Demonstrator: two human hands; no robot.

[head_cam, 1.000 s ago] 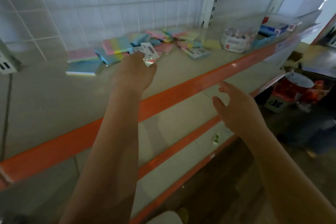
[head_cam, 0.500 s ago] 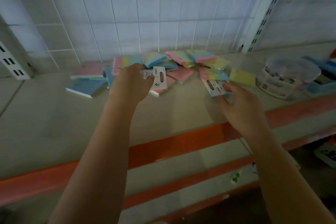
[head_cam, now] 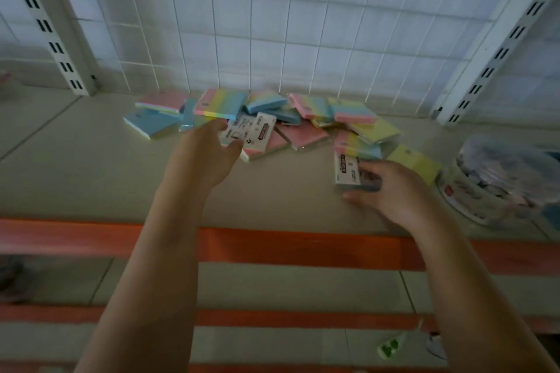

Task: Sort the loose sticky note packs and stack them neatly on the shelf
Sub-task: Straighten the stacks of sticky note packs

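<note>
A loose heap of sticky note packs (head_cam: 272,115) is spread along the back of the shelf (head_cam: 91,185), just in front of the white wire grid panel (head_cam: 272,24). The packs lie overlapping and tilted at different angles, in pink, blue, yellow and rainbow stripes. At the left end of the heap a blue pack (head_cam: 150,124) lies flat, partly under a pink-topped one (head_cam: 162,101).

A white-labelled pack (head_cam: 257,136) near the middle of the heap is held by the left hand (head_cam: 203,157), with the thumb curled against its near edge and the fingers (head_cam: 212,127) over its far side (the label faces up, its print too blurred to read). A second labelled pack (head_cam: 348,171), lying on the shelf at the right end of the heap, is grasped by the right hand (head_cam: 394,194), the fingers bent over its top and the thumb stretched along the shelf below it.

A clear round tub (head_cam: 497,179) stands at the right, just beside a yellow pack (head_cam: 416,162). The orange front edge (head_cam: 288,244) of the shelf is crossed by both forearms.
</note>
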